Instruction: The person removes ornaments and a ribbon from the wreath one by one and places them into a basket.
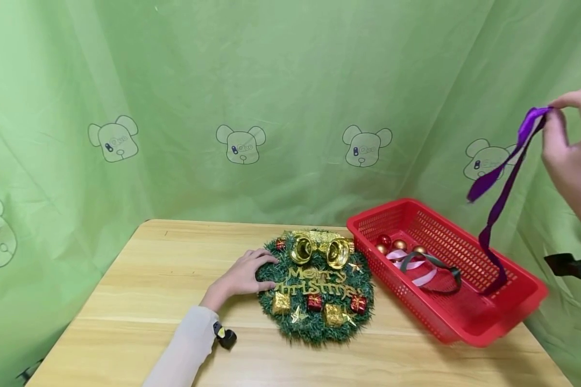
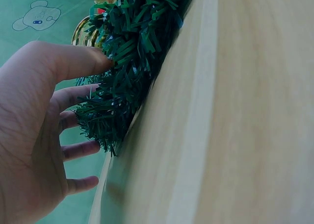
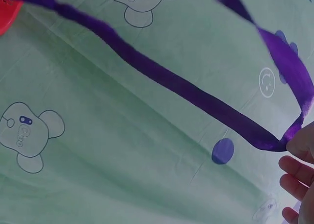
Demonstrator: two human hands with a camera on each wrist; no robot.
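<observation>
High at the right of the head view, my right hand (image 1: 578, 145) pinches a purple ribbon (image 1: 500, 207) between thumb and fingers. One ribbon tail hangs free; the longer one trails down into the red basket (image 1: 445, 328). In the right wrist view the ribbon (image 3: 171, 82) stretches from the fingertips toward the basket's red corner. My left hand (image 1: 244, 274) rests at the left edge of a green tinsel wreath (image 1: 314, 333) with gold bells, small gift boxes and "Merry Christmas" lettering. Seen from the left wrist, the hand (image 2: 39, 116) has its fingers spread, thumb touching the tinsel (image 2: 130, 52).
Inside the basket lie several red and gold balls (image 1: 399, 245), a pink ribbon (image 1: 423, 278) and a dark green ribbon (image 1: 457, 277). The basket stands on the wooden table (image 1: 150, 279) right of the wreath. Green curtains (image 1: 290, 64) with bear faces hang behind the table.
</observation>
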